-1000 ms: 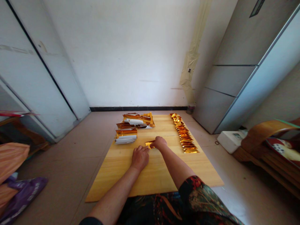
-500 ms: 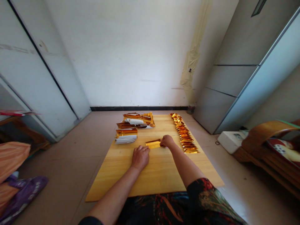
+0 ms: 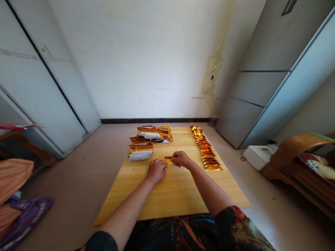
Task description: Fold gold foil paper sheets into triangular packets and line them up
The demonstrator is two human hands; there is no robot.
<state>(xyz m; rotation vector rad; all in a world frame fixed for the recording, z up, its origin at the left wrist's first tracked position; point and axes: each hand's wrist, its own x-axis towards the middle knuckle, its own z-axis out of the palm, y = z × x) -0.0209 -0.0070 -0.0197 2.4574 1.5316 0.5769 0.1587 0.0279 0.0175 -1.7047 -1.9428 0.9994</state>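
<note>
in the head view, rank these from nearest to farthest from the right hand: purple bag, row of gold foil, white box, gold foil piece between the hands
1. gold foil piece: at the fingers of the right hand
2. row of gold foil: board's right side
3. white box: beyond the board, right
4. purple bag: far left

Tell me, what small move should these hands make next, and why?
Probably a light rightward stroke along the gold foil piece: the right hand has its fingers on the foil's right part, while the left hand rests on the wooden board by the foil's left end, seemingly placed to steady it.
</note>
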